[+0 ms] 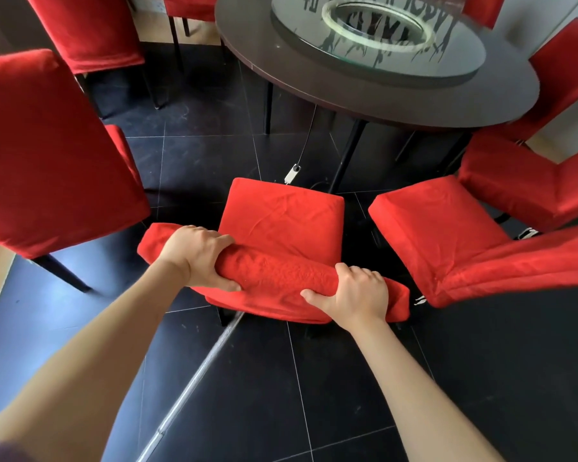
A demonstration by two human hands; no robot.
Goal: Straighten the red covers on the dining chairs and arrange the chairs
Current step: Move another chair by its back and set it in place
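Both hands were on the top of the chair back (274, 275) of the middle chair. The left hand (197, 255) had its fingers curled over the top edge and its thumb under — it gripped the red cover (281, 211) there. The right hand (354, 291) gripped the same edge nearer the other end. The seat pointed at the round table (247, 55), but the chair stood well apart from it, between two more red chairs.

The cover looked bunched and wrinkled on the back and seat. If the hands pulled harder on one side, the cover could twist or slip. A white plug box (292, 173) lay on the dark floor (314, 378) just in front of the seat — pushing the chair in could bump it or catch its cord.
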